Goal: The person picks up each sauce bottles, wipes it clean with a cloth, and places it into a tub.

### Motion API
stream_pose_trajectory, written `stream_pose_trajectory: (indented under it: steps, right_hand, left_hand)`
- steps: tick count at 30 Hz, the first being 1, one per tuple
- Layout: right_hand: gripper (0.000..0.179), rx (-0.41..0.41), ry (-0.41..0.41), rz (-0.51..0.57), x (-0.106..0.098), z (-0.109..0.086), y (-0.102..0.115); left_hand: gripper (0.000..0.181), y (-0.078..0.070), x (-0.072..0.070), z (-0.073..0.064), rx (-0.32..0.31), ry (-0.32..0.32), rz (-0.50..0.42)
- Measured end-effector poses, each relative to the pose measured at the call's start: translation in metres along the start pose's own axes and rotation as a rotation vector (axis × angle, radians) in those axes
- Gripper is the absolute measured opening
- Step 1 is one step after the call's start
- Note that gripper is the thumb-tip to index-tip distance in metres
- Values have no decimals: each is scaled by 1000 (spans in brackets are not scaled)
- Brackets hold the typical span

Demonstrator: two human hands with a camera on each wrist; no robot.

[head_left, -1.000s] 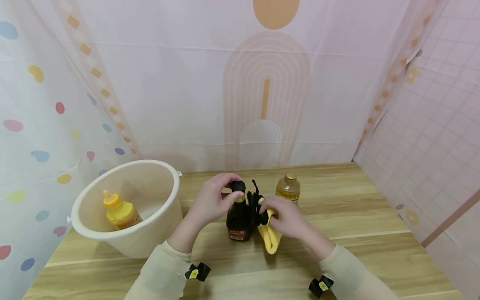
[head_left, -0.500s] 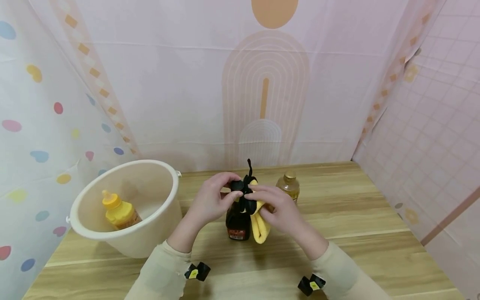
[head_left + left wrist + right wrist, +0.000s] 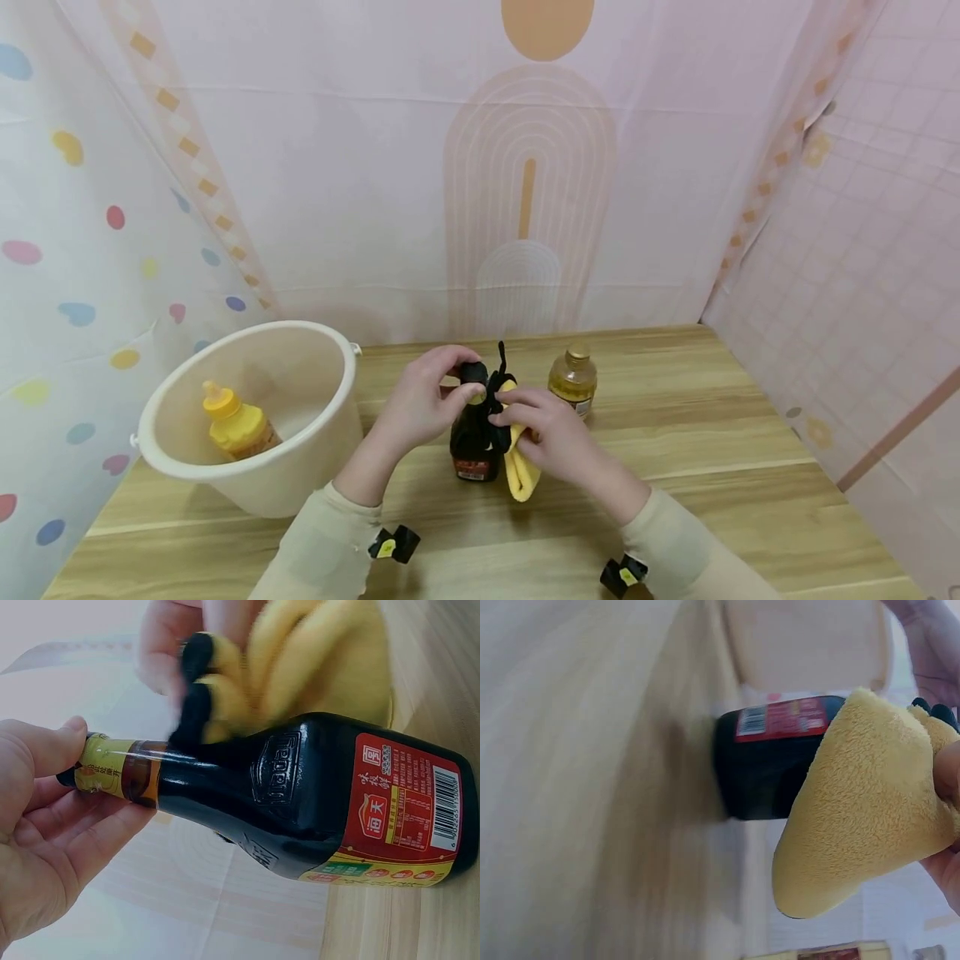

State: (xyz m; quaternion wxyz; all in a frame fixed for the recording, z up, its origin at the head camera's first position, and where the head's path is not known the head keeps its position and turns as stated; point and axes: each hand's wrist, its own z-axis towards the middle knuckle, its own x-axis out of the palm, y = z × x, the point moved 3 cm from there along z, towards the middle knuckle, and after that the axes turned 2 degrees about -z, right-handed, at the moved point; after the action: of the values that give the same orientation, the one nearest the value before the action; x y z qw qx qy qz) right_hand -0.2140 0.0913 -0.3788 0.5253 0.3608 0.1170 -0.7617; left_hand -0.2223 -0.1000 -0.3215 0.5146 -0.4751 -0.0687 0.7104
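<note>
My left hand point(image 3: 420, 400) pinches the capped neck of a dark soy sauce bottle point(image 3: 277, 802), thumb on one side and fingers on the other. The bottle stands upright on the table, its red label low on the side. In my right hand point(image 3: 561, 437) is a folded yellow cloth point(image 3: 862, 802) with black edging. The cloth's black edge lies against the bottle's right side, just below the neck, and its yellow fold hangs down beside the body. Part of the cloth is hidden behind my right fingers in the head view.
A white bucket point(image 3: 330, 450) stands at the left with a yellow squeeze bottle point(image 3: 240, 425) leaning inside. Behind my right hand is a clear bottle of golden liquid point(image 3: 573, 383). A patterned curtain point(image 3: 360, 208) rises along the wooden table's point(image 3: 720, 467) back edge.
My right hand has brought the cloth left against the soy sauce bottle, up toward the neck and then slightly down again. The left hand keeps its grip in place.
</note>
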Motion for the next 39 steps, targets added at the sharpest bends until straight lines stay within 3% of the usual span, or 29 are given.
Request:
stream_pose_trajectory:
  steps: [13, 28, 39]
  right_hand:
    - [35, -54, 64, -88, 9, -9, -5]
    - [35, -29, 125, -18, 9, -20, -13]
    - [36, -61, 139, -30, 9, -20, -15]
  left_hand:
    - [29, 2, 0, -1, 9, -22, 19]
    - [29, 1, 2, -1, 14, -13, -3]
    - [30, 1, 2, 0, -1, -6, 1]
